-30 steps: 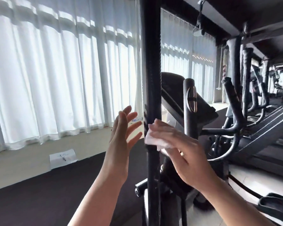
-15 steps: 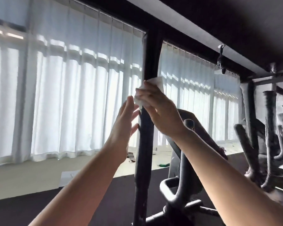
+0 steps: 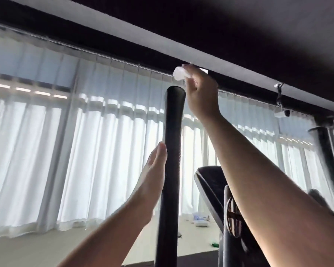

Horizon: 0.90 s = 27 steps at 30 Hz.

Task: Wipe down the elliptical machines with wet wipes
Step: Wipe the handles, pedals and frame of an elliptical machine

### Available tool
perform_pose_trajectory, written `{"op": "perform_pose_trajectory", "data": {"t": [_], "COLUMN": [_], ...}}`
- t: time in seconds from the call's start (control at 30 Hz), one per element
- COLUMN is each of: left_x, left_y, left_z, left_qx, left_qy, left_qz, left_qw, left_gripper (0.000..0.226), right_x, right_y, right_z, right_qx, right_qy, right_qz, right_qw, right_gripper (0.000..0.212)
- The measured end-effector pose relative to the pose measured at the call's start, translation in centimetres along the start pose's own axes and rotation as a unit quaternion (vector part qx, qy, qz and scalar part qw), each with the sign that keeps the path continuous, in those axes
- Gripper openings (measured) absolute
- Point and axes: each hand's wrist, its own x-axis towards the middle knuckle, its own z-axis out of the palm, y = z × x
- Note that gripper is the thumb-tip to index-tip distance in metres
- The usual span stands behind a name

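Now, head view, looking up along the elliptical's black handlebar pole (image 3: 172, 151), which rises through the middle of the picture to its rounded top end. The right hand (image 3: 201, 93) is up at that top end, just to the right of it, fingers curled and bunched around a crumpled white wet wipe (image 3: 178, 73). The wipe sits slightly above the pole's tip and looks just clear of it, though the blur makes contact hard to call. The left hand (image 3: 152, 182) is lower down, on the left of the pole, palm flat and fingers straight, holding nothing; its edge lies right beside the shaft, and I can't say whether it truly touches.

To the right of the pole, lower down, sits the dark console (image 3: 210, 182) of the same machine, with a second upright grip (image 3: 229, 218) below it. Behind the pole hang white curtains (image 3: 85, 151).

On handling, this is my read: the wipe is light, soft and damp, so it should mould around the round pole and slide easily, but it can bunch up or slip from a loose pinch. Best held wrapped around the shaft under the fingers. The pole itself looks stiff and smooth, and may swing on its pivot, so a steadying palm on the lower shaft makes sense.
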Motion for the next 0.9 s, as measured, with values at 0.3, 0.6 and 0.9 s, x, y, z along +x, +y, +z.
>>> {"op": "perform_pose_trajectory", "data": {"t": [0.3, 0.6, 0.9], "left_x": [-0.5, -1.1, -1.0], "left_y": [-0.6, 0.3, -0.3], "left_z": [-1.2, 0.1, 0.5], "left_qx": [0.010, -0.021, 0.033], "left_qy": [-0.033, 0.022, 0.015], "left_qz": [-0.025, -0.017, -0.011], "left_qw": [0.999, 0.999, 0.999], "left_gripper": [0.088, 0.076, 0.069], "right_x": [-6.3, -8.3, -2.2], "right_y": [0.1, -0.1, 2.7], "right_z": [1.2, -1.8, 3.4], "right_qx": [0.170, 0.188, 0.483], "right_qy": [0.006, 0.016, -0.038], "right_qz": [0.031, 0.052, 0.261], "right_qw": [0.985, 0.981, 0.835], "right_gripper": [0.027, 0.023, 0.021]}}
